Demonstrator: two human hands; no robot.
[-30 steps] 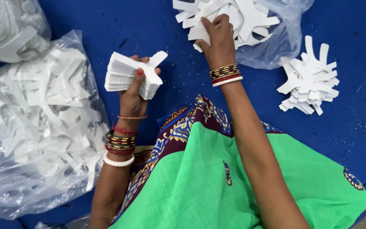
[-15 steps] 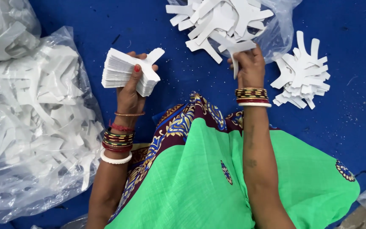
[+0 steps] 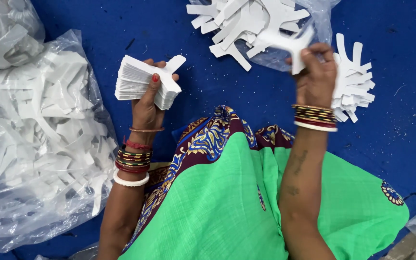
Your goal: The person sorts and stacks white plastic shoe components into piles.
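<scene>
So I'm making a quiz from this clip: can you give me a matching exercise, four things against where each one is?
Things:
1. neat stack of white cut-outs
2. single white cut-out
3. fanned pile of cut-outs
4. large clear bag of cut-outs

Places:
a. on the blue floor, far left
b. in the right hand
c. in the left hand
d. on the floor beyond the right hand

Pairs: 1-c, 2-b, 3-d, 4-a

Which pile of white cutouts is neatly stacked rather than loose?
The stack of white cutouts gripped in the left hand; its edges line up, unlike the loose heap and fanned pile.
</scene>
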